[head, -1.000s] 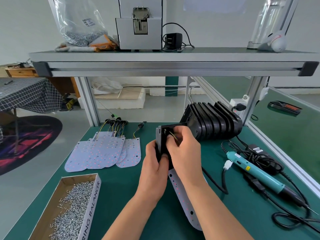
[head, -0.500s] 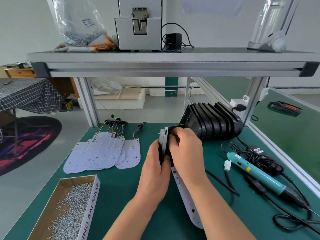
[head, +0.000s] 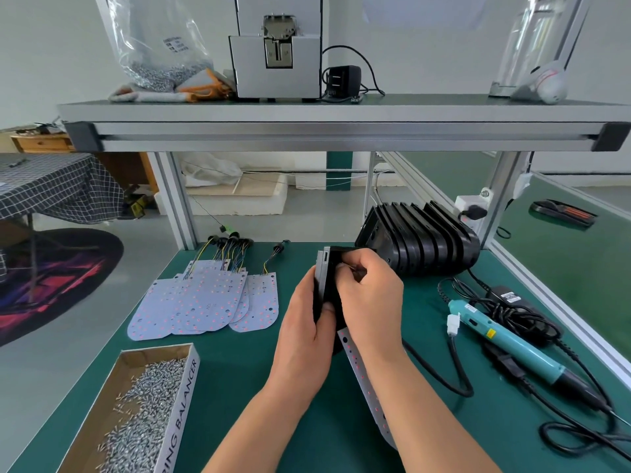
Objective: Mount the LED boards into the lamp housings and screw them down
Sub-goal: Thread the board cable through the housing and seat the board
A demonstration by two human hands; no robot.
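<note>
the left hand [head: 307, 322] grips a black lamp housing [head: 330, 281] on edge above the mat, likely to expose its cable hole. the right hand [head: 372, 302] pinches the wires [head: 349, 266] at its top. the led board [head: 362, 373] dangles below, not yet seated.

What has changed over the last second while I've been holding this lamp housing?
Little. The right hand has curled closer over the top of the lamp housing, so the wires it pinches barely show now. The black cable beside it slid slightly rightward. The left hand still grips the housing, the LED board still hangs beneath, and the spare boards, screw box and screwdriver stayed put.
</note>
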